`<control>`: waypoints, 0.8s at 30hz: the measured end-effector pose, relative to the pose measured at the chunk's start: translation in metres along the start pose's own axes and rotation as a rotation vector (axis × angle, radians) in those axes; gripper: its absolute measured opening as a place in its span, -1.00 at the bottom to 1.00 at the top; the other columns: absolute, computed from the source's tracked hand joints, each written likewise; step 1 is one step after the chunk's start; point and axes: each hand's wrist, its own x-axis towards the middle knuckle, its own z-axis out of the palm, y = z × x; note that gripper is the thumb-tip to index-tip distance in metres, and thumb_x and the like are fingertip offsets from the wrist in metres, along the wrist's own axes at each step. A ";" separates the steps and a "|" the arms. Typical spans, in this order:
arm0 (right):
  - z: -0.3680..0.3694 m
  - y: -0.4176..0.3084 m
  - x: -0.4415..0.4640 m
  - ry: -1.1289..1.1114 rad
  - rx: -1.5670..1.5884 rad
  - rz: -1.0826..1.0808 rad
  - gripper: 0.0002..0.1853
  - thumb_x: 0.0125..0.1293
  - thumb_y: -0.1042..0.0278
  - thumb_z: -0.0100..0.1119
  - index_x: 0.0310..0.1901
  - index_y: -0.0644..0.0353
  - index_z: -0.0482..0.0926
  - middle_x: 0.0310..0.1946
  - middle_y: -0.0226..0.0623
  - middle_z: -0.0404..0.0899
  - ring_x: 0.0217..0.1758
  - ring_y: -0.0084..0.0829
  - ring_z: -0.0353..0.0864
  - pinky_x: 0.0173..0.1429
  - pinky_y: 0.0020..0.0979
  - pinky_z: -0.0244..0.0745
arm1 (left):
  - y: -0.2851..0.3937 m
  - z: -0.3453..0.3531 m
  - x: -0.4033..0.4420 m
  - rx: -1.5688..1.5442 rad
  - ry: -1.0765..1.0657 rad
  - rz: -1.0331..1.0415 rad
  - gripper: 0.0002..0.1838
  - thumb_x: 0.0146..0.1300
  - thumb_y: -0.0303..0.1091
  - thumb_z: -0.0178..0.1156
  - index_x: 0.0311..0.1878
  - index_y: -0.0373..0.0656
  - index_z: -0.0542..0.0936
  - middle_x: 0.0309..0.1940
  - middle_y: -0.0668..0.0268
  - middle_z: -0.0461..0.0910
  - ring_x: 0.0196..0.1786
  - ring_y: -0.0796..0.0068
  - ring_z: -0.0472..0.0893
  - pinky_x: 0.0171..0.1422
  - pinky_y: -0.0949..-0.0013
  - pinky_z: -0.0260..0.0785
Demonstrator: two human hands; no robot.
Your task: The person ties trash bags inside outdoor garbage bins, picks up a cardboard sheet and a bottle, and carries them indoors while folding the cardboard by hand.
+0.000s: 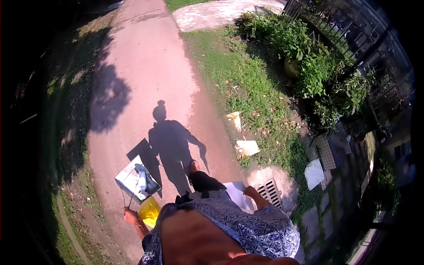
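My left hand point(130, 215) is closed around the thin dark handles of an open-topped carrier bag point(125, 176). Inside the bag lie a dark bundle point(152, 184) and a pale blue-and-white item point(142, 180) whose kind I cannot make out. Beside that hand and forearm is something bright yellow point(149, 211), perhaps a bag or sheet; whether the hand grips it too is unclear. On the other side, my right hand point(251, 192) is closed on white paper point(238, 194) at my hip, partly hidden by my patterned shirt.
Underfoot runs a paved path point(145, 57), with my shadow point(170, 139) ahead and one shoe point(194, 166) forward. To the right are grass point(251, 84), flat slabs point(247, 148), a drain grate point(270, 193) and bushes point(311, 62) by a fence. Shaded grass borders the left.
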 end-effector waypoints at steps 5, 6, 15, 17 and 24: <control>-0.297 -0.019 0.144 0.209 0.439 0.338 -0.54 0.16 0.25 0.16 0.04 0.35 0.68 0.01 0.22 0.70 0.17 0.07 0.70 0.30 -0.03 0.57 | 0.093 0.122 0.019 -0.026 -0.014 0.058 -0.51 0.33 -0.14 0.17 -0.70 -0.08 0.31 -0.76 0.39 0.26 -0.70 0.49 0.23 -0.56 0.29 0.08; -0.360 -0.019 0.170 0.138 0.414 0.332 -0.52 0.16 0.25 0.14 0.04 0.42 0.67 0.04 0.30 0.67 0.25 0.11 0.65 0.38 -0.02 0.51 | 0.109 0.147 0.024 -0.010 -0.006 0.025 -0.52 0.32 -0.16 0.16 -0.70 -0.09 0.31 -0.76 0.40 0.25 -0.70 0.51 0.22 -0.56 0.29 0.09; -0.550 0.057 0.458 1.193 -0.843 0.257 -0.76 0.24 0.41 0.03 -0.59 0.09 0.51 -0.65 -0.20 0.54 -0.61 -0.28 0.58 -0.52 -0.25 0.45 | 0.203 0.409 0.135 -0.035 -0.072 0.044 -0.52 0.32 -0.22 0.18 -0.74 -0.07 0.37 -0.82 0.41 0.28 -0.77 0.51 0.25 -0.61 0.34 0.11; -0.617 0.037 0.454 0.621 0.319 0.255 -0.76 0.20 0.36 0.04 -0.36 0.26 0.70 -0.39 0.02 0.75 -0.35 0.01 0.76 -0.26 -0.06 0.64 | 0.236 0.478 0.155 -0.053 -0.066 0.039 -0.53 0.29 -0.23 0.21 -0.74 -0.08 0.36 -0.83 0.41 0.28 -0.78 0.51 0.25 -0.63 0.32 0.09; -0.613 0.012 0.483 -0.180 0.354 0.379 -0.57 0.27 0.10 0.18 -0.20 0.39 0.75 -0.10 0.16 0.74 0.08 0.05 0.75 0.20 0.00 0.63 | 0.359 0.716 0.249 -0.020 -0.124 0.017 -0.60 0.29 -0.23 0.21 -0.65 -0.10 0.42 -0.76 0.44 0.31 -0.73 0.56 0.27 -0.62 0.35 0.10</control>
